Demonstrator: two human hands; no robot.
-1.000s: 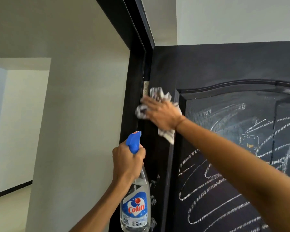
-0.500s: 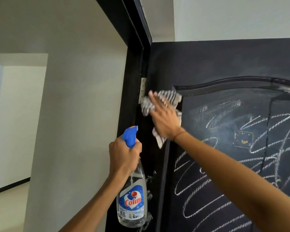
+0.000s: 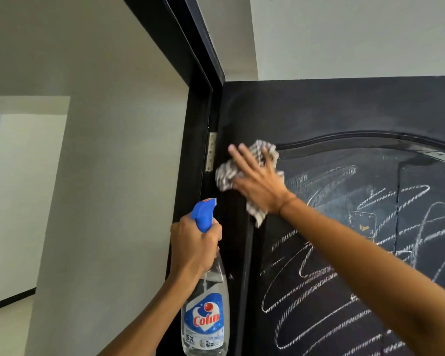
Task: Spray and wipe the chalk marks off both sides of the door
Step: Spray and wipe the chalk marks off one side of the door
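The black door (image 3: 319, 109) fills the right half of the view, its arched panel covered in white chalk marks (image 3: 319, 273). My right hand (image 3: 257, 181) presses a striped grey cloth (image 3: 225, 176) flat against the door's upper left, near the hinge side, fingers spread straight. My left hand (image 3: 193, 247) grips the neck of a clear spray bottle (image 3: 206, 322) with a blue trigger head, held upright beside the door's left edge.
The black door frame (image 3: 190, 140) runs up the middle, with a pale metal hinge (image 3: 211, 155) just left of the cloth. A light grey wall (image 3: 100, 176) fills the left. A small scuffed patch (image 3: 362, 223) sits in the door panel.
My right hand and the cloth slid from the hinge edge a little rightward onto the door face. The bottle in my left hand stayed about where it was.
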